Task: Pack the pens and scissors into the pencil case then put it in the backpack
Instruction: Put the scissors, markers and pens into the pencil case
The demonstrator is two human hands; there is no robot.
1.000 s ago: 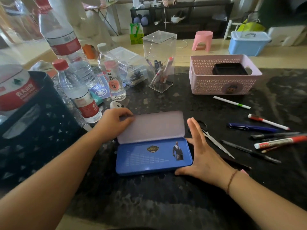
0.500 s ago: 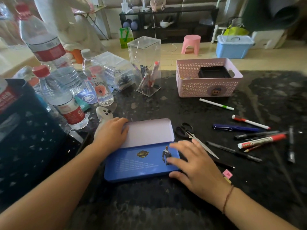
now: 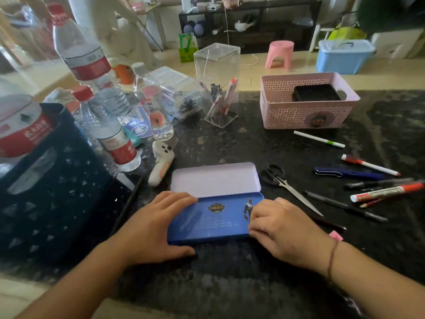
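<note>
Pink basket (image 3: 305, 116) — water bottles (image 3: 115, 139); clear holder (image 3: 217, 72).

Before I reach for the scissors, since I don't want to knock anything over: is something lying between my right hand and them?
Nothing visible does. The scissors lie on bare tabletop, up and to the right of the right hand, which rests on the blue pencil case. The pens lie further right, beyond the blades.

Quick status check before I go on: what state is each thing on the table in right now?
pencil case: open, lid laid flat, nothing inside.
left hand: flat on the case's left end.
right hand: fingers curled on its right end.
scissors: closed, flat on the table.
pens: loose, unpacked.
pink basket: upright, holds a black tray.
</note>
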